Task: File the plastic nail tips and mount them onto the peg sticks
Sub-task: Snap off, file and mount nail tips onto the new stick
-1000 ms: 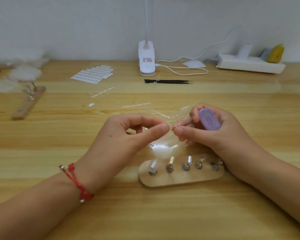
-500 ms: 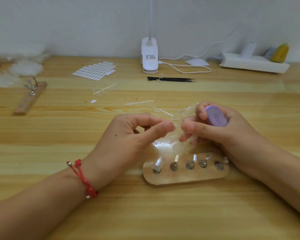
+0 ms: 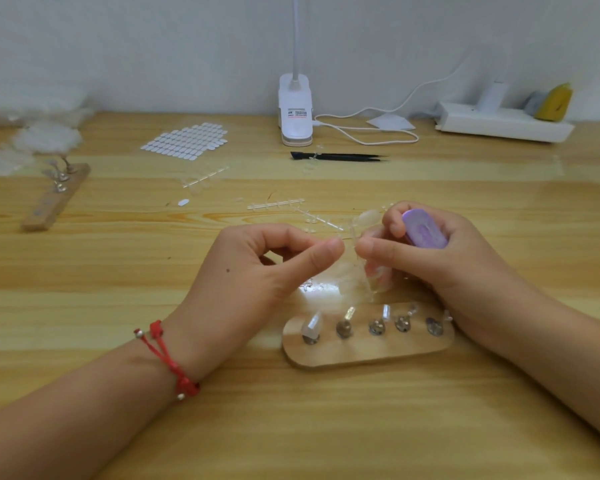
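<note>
— Around?
— Black tweezers [image 3: 340, 156] at twelve o'clock, peg board [image 3: 368, 353] at six.
— Fingers?
— My left hand [image 3: 257, 271] pinches the clear nail strip [image 3: 359, 261]; my right hand [image 3: 437, 261] pinches it too, curled round the purple file [image 3: 425, 231].

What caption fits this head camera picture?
Left hand and right hand, which also holds a purple file, pinch clear nail tips by the peg board.
</note>
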